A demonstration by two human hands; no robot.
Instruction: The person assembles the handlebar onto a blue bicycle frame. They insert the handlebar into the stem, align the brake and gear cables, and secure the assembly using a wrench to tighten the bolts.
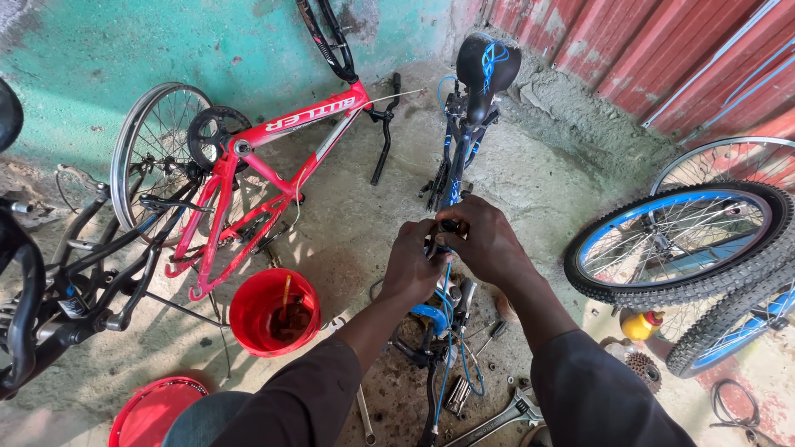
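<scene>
At frame centre stands the blue bicycle frame [454, 178], upside down, its lower part hidden behind the forearms. The left hand [411, 263] and right hand [487, 240] both close around a small dark part [440, 236] on it — mostly covered, hard to identify.

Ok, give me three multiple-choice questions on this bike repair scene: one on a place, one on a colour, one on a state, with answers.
1. Where is the red bucket?
A. on the ground, left of the left hand
B. hung on the wall
C. on the blue bike's saddle

2. What colour is the bike frame by the green wall?
A. yellow
B. red
C. white

3. How do the left hand and right hand stand?
A. both hanging free
B. both closed on a part of the blue bike
C. one holding a wrench

Answers: 1 A, it stands on the concrete; 2 B, its tubes are red; 3 B, both hands wrap the same part.
</scene>
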